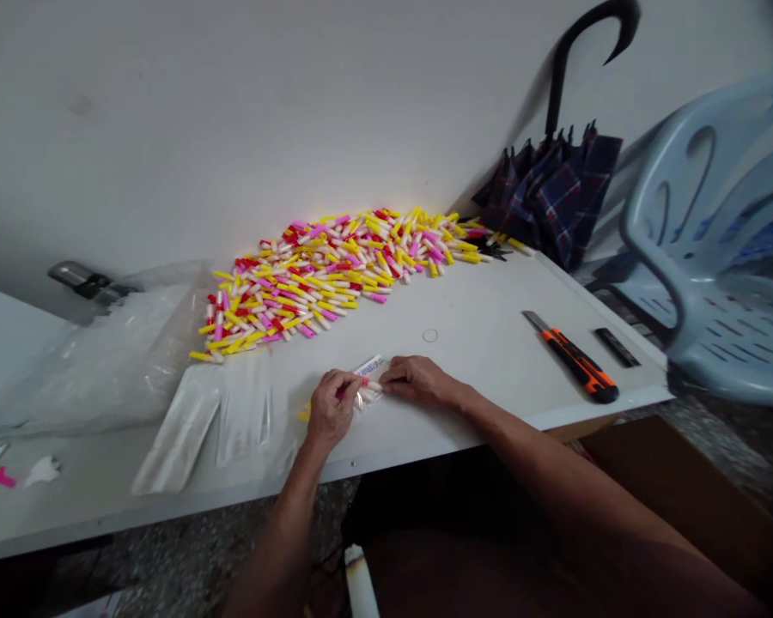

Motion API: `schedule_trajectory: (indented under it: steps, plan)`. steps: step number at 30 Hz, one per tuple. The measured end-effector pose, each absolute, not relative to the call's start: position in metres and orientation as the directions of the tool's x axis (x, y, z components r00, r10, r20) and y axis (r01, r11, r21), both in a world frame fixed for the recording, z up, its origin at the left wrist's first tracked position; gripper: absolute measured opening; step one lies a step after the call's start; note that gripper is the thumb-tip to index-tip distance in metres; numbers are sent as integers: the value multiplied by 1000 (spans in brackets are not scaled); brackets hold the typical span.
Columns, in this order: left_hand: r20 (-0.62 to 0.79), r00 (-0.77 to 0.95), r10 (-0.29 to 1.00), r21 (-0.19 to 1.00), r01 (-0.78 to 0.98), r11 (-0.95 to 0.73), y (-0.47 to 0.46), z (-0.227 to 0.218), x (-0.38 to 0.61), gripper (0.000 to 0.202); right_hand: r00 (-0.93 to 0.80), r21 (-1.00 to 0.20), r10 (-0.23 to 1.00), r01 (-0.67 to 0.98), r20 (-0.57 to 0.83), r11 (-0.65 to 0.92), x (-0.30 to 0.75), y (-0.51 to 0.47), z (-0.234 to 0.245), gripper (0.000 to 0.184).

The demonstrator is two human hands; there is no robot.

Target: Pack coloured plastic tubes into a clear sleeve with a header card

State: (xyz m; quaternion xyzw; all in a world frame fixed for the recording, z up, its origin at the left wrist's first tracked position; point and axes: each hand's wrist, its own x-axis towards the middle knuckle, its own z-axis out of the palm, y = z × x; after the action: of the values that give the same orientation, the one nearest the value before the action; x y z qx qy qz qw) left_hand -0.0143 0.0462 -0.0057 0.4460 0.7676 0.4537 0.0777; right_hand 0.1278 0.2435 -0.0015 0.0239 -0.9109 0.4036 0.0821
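Near the front edge of the white table (483, 360), our left hand (331, 410) and right hand (420, 382) pinched a clear packet (368, 376) between their fingertips (386, 371); a slipped grip could've dropped it, or a bump scattered the colored plastic tubes (335, 266).

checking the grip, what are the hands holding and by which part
A small labelled clear plastic packet, pinched at its left end by the left hand, its right end by the right hand; exact grip unclear.

An orange utility knife (576, 367), a folded plaid umbrella (550, 202), a pale blue plastic chair (715, 343)
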Motion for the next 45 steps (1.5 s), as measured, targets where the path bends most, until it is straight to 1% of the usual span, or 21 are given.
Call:
schedule_trajectory:
  steps: [4,7,11,13,18,24,27,30,32,34,37,41,43,45]
  plan:
    - [248,-589,769,804,568,176,42,-7,-19,18,-981,-749,68,-94,182,656,129,242,-5,20]
    - [227,-602,766,817,545,186,42,-8,-20,19,-978,-731,92,-75,186,679,130,237,-9,20]
    - [216,-613,760,818,538,202,44,-8,-18,20,-970,-658,37,-134,239,741,131,233,-14,26]
    - [221,-609,761,812,547,202,44,-7,-17,20,-968,-645,9,-161,252,747,132,234,-14,28]
    - [205,-595,777,820,538,196,41,-5,-20,19,-973,-680,-38,-188,230,708,131,242,-11,28]
    - [154,-607,780,845,489,214,41,-5,-22,20,-974,-691,-2,-162,227,704,128,244,-11,27]
    - [166,-607,777,807,537,247,45,-4,-18,21,-974,-682,0,-157,225,714,129,243,-13,26]
    - [195,-596,779,703,639,313,51,-3,-14,17,-977,-683,12,-141,214,716,129,242,-12,26]
    - [191,-594,782,648,675,354,55,-1,-13,13,-979,-691,14,-134,205,710,129,242,-10,26]
    - [174,-587,791,634,681,366,58,1,-14,9,-980,-697,8,-137,200,704,129,243,-8,26]
    - [180,-574,798,678,660,322,58,2,-18,12,-980,-724,32,-121,194,679,128,243,-8,24]
    - [178,-596,783,789,562,248,52,0,-23,17,-975,-764,156,-21,159,645,127,239,-13,19]
    - [159,-610,776,815,525,246,49,-3,-25,18,-970,-751,194,16,149,660,127,234,-15,19]
    - [148,-629,763,828,501,253,48,-6,-25,18,-968,-723,196,22,158,691,128,229,-16,19]
